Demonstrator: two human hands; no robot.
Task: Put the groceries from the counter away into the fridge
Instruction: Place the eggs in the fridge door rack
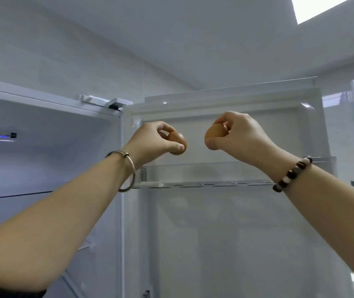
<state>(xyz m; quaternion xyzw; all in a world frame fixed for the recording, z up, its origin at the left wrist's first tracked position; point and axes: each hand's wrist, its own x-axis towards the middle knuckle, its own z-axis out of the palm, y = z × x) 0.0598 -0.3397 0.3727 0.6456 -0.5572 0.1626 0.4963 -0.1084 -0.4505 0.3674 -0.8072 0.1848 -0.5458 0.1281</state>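
Pinched between thumb and curled fingers, one brown egg sits in each hand — the left hand [156,140] holds the left egg [177,138], the right hand [242,134] the right egg [214,134], near each other but apart. Behind them, the clear door shelf [204,171] on the open fridge door [236,233]; the fridge compartment [42,158] lies left.
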